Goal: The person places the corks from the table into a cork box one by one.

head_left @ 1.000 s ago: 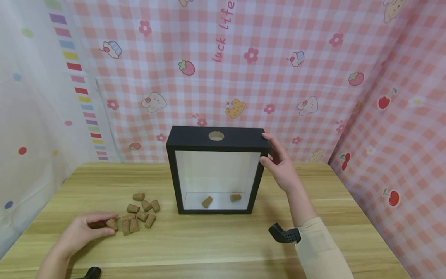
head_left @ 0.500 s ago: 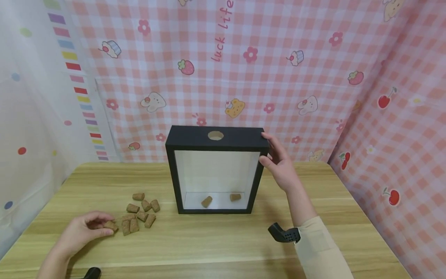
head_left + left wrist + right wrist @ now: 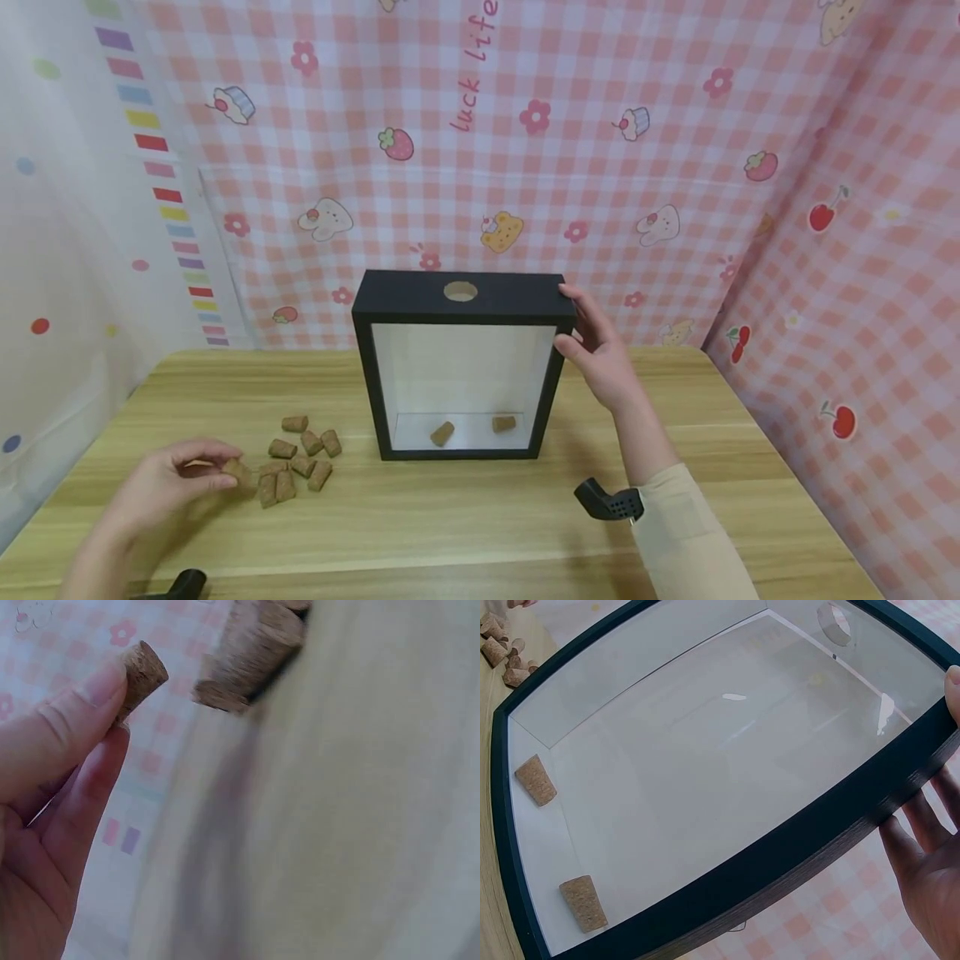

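Note:
In the head view, my left hand pinches a cork between thumb and fingertips, just above the table. The left wrist view shows this tapered cork sticking out past the thumb. My right hand holds the upper right corner of a black shadow box frame, thumb on the front and fingers along the side. The frame stands upright, with a clear front and a round hole in its top. Inside, on the white floor, lie two corks, a left one and a right one.
Several loose corks lie in a cluster on the wooden table, between my left hand and the frame. Behind the table hangs a pink checked cloth. A black wrist mount sits at my right sleeve.
My left hand has taken the cork from the cluster's left edge and raised it slightly off the table. My right hand and the frame stay in place; the head view has shifted a little.

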`<state>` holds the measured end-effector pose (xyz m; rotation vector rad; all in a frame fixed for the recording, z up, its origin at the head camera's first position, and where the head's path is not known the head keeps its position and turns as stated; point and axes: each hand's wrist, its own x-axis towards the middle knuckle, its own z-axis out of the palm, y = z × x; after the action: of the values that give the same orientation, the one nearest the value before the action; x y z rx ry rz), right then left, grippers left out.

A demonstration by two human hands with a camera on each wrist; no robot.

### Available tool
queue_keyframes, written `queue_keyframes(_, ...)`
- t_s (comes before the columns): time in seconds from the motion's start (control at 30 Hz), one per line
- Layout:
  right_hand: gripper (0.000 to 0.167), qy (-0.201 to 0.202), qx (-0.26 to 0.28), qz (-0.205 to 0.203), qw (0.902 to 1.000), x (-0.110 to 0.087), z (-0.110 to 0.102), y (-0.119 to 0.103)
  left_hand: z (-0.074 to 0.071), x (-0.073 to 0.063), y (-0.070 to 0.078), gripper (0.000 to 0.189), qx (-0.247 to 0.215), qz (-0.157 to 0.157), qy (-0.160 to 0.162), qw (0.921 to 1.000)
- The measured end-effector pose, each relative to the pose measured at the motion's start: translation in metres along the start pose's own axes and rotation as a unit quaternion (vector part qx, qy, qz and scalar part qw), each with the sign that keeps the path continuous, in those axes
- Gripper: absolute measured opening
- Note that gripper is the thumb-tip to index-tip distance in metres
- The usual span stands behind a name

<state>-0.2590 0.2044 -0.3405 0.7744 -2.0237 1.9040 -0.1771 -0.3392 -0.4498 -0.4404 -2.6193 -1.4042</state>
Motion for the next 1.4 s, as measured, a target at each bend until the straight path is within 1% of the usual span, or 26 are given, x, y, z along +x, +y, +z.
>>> queue_keyframes(0.27,0.054,-0.001,0.003,-0.001,1.0000,-0.001,0.000,-0.001,-0.009,0.013,0.029,0.027,0.004,-0.004,-0.011,0.9999)
queue_keyframes(0.37,0.054,-0.001,0.002,-0.001,1.0000,0.000,0.000,0.000,-0.010,0.020,0.042,0.028,0.022,-0.002,-0.005,0.9997)
queue_keyframes(0.43,0.054,-0.002,0.002,0.000,1.0000,0.000,0.000,0.000,-0.011,0.024,0.052,0.029,0.040,0.001,0.010,0.9991)
queue_keyframes(0.5,0.053,-0.003,0.002,0.001,1.0000,0.000,0.000,0.000,-0.011,0.028,0.060,0.029,0.055,0.013,0.023,0.9981)
queue_keyframes(0.57,0.053,-0.005,0.003,0.002,1.0000,0.000,0.001,0.000,-0.011,0.032,0.068,0.028,0.062,0.034,0.036,0.9968)
queue_keyframes(0.7,0.053,-0.004,0.003,0.005,1.0000,0.000,0.001,0.000,-0.012,0.040,0.084,0.030,0.058,0.097,0.052,0.9922)
queue_keyframes(0.8,0.054,-0.003,0.002,0.007,1.0000,-0.001,0.001,0.001,-0.013,0.047,0.098,0.034,0.050,0.135,0.057,0.9880)
queue_keyframes(0.93,0.054,-0.001,0.001,0.008,1.0000,-0.001,0.000,0.001,-0.014,0.057,0.116,0.036,0.045,0.155,0.050,0.9856)
queue_keyframes(1.03,0.054,-0.002,0.000,0.008,1.0000,0.000,0.000,0.002,-0.014,0.062,0.129,0.037,0.048,0.165,0.055,0.9836)
queue_keyframes(1.23,0.055,-0.005,0.001,0.004,1.0000,0.001,0.001,0.001,-0.010,0.075,0.158,0.040,0.066,0.202,0.077,0.9740)
queue_keyframes(1.3,0.055,-0.004,0.003,0.005,1.0000,0.000,0.001,0.001,-0.008,0.079,0.170,0.041,0.073,0.212,0.083,0.9711)
queue_keyframes(1.4,0.055,-0.004,0.006,0.005,1.0000,0.000,0.000,0.001,-0.006,0.086,0.191,0.041,0.079,0.234,0.092,0.9646)
